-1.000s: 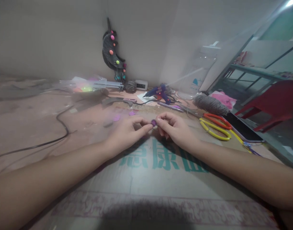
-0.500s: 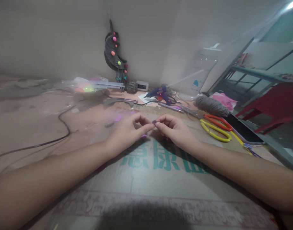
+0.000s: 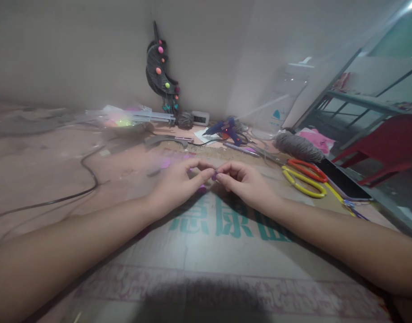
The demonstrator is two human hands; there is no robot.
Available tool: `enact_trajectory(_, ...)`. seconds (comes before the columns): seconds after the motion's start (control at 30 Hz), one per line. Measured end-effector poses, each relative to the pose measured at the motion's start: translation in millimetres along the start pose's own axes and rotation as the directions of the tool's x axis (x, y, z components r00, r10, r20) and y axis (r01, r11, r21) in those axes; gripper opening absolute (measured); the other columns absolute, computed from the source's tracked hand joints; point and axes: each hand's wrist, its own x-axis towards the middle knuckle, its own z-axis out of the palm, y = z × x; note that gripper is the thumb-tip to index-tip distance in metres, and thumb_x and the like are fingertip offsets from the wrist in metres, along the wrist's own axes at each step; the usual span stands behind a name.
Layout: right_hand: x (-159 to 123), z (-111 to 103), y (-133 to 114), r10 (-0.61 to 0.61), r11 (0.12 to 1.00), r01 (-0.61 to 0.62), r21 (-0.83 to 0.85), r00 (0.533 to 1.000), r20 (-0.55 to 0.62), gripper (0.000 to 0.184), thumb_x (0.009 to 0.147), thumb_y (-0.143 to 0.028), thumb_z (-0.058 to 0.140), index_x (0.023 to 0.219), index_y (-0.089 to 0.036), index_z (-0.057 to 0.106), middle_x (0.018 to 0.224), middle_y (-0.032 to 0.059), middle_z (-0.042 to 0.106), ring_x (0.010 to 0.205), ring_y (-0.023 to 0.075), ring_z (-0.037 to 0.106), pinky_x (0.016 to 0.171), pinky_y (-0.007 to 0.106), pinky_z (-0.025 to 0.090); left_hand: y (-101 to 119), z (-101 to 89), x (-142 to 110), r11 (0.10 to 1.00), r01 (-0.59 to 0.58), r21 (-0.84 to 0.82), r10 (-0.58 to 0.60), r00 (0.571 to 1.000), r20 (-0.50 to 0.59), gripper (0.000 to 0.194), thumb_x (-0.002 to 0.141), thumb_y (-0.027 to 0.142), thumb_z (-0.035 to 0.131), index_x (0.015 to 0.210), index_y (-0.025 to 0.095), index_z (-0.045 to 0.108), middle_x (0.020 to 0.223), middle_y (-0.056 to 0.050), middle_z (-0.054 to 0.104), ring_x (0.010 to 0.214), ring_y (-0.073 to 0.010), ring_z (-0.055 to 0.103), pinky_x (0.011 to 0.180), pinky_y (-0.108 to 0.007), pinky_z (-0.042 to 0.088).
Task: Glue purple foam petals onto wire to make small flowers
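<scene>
Hands [image 3: 174,184] [image 3: 248,181] pinching tiny purple piece [image 3: 214,176]; wound grey yarn [image 3: 298,146] beyond.

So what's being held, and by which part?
A tiny purple piece, pinched between the left hand and right hand, seemingly by its edges; it's partly hidden.

Matt, fibrous yarn is displayed by the grey crescent-shaped ornament [image 3: 155,65] and the elongated grey skein [image 3: 298,146]. Smooth plastic is suggested by the dark blue glue gun [image 3: 229,128], the red chair [image 3: 396,141] and the yellow looped scissor handle [image 3: 305,187]. Clear, shiny walls are presented by the tall transparent jar [image 3: 276,101], and a glossy black face by the flat rectangular phone [image 3: 344,180]. On the pale printed cardboard sheet [image 3: 209,258], a smooth surface with faint sheen is seen. The finish of the small purple piece [image 3: 214,176] cannot be distinguished.
</scene>
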Motion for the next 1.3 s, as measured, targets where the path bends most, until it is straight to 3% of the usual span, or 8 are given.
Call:
enact_trajectory(0.3, 2, -3, -3, 0.035, 0.997, -0.036, 0.07, 0.999, 0.013, 0.023, 0.082, -0.039, 0.065, 0.083, -0.016, 0.059, 0.06, -0.0055, 0.052, 0.051, 0.0067, 0.044, 0.046, 0.02, 0.032, -5, -1.2, 1, 0.999, -0.036, -0.009, 0.034, 0.993, -0.109, 0.03, 0.094, 0.044, 0.052, 0.105, 0.018, 0.064, 0.102, -0.005, 0.069, 0.086, -0.0167, 0.066, 0.075, -0.027, 0.051)
enact_trajectory(0.4, 3, -3, -2, 0.053, 0.995, -0.053, 0.083, 0.999, 0.004, 0.024, 0.082, -0.04, 0.066, 0.084, -0.017, 0.059, 0.057, -0.0068, 0.049, 0.049, 0.0067, 0.043, 0.044, 0.02, 0.031, -7, -0.5, 2, 0.999, -0.023, -0.044, 0.017, 0.991, -0.131, 0.031, 0.097, 0.045, 0.047, 0.094, 0.018, 0.061, 0.092, -0.002, 0.067, 0.075, -0.014, 0.064, 0.069, -0.026, 0.048)
enact_trajectory(0.57, 4, -3, -1, 0.048, 0.995, -0.047, 0.093, 0.999, -0.006, 0.025, 0.081, -0.041, 0.066, 0.083, -0.017, 0.06, 0.056, -0.0069, 0.05, 0.049, 0.0063, 0.042, 0.045, 0.021, 0.031, -2, -0.2, 3, 1.0, 0.027, -0.005, -0.027, 0.995, -0.094, 0.034, 0.095, 0.044, 0.049, 0.076, 0.017, 0.055, 0.064, 0.003, 0.056, 0.061, -0.0127, 0.058, 0.064, -0.026, 0.044)
enact_trajectory(0.73, 3, -4, -3, 0.029, 0.994, -0.028, 0.106, 1.0, -0.004, 0.027, 0.085, -0.043, 0.061, 0.082, -0.016, 0.059, 0.053, -0.0071, 0.049, 0.045, 0.0052, 0.039, 0.043, 0.02, 0.029, -2, -1.4, 3, 0.994, 0.01, 0.113, -0.001, 0.997, -0.073, 0.024, 0.092, 0.038, 0.056, 0.084, 0.018, 0.066, 0.08, -0.001, 0.068, 0.077, -0.0159, 0.062, 0.073, -0.028, 0.045)
enact_trajectory(0.9, 3, -3, -3, 0.063, 0.991, -0.06, 0.116, 0.998, -0.024, 0.029, 0.087, -0.046, 0.059, 0.083, -0.017, 0.057, 0.053, -0.0062, 0.052, 0.042, 0.005, 0.04, 0.039, 0.019, 0.028, -9, 1.2, 3, 0.999, -0.006, 0.033, 0.006, 1.0, 0.003, 0.026, 0.088, 0.043, 0.061, 0.097, 0.02, 0.068, 0.093, -0.003, 0.071, 0.082, -0.0167, 0.067, 0.073, -0.028, 0.05)
enact_trajectory(1.0, 3, -3, -1, 0.071, 0.99, -0.066, 0.126, 0.997, -0.036, 0.03, 0.087, -0.047, 0.06, 0.084, -0.018, 0.056, 0.054, -0.0059, 0.055, 0.041, 0.0053, 0.041, 0.039, 0.018, 0.029, -9, 1.8, 3, 0.998, 0.013, 0.062, -0.014, 1.0, 0.016, 0.028, 0.087, 0.046, 0.062, 0.095, 0.019, 0.068, 0.092, -0.003, 0.071, 0.077, -0.0162, 0.066, 0.069, -0.028, 0.05)
enact_trajectory(1.13, 3, 0, 0, 0.068, 0.993, -0.066, 0.094, 0.998, -0.011, 0.03, 0.086, -0.047, 0.061, 0.082, -0.017, 0.058, 0.058, -0.0038, 0.059, 0.043, 0.0057, 0.043, 0.041, 0.018, 0.031, -6, 0.5, 2, 0.98, -0.047, 0.192, 0.05, 0.999, -0.009, 0.024, 0.089, 0.042, 0.059, 0.084, 0.02, 0.068, 0.081, 0.0, 0.069, 0.077, -0.0161, 0.063, 0.072, -0.028, 0.046)
enact_trajectory(1.3, 9, -16, -6, -0.051, 0.999, 0.05, -0.021, 0.995, -0.088, 0.033, 0.089, -0.047, 0.055, 0.099, -0.017, 0.063, 0.078, 0.0007, 0.065, 0.05, 0.0073, 0.049, 0.046, 0.021, 0.039, -7, 0.4, 4, 0.992, 0.019, 0.126, -0.014, 0.999, -0.036, 0.025, 0.091, 0.042, 0.055, 0.081, 0.02, 0.062, 0.074, 0.001, 0.065, 0.07, -0.015, 0.06, 0.068, -0.028, 0.044)
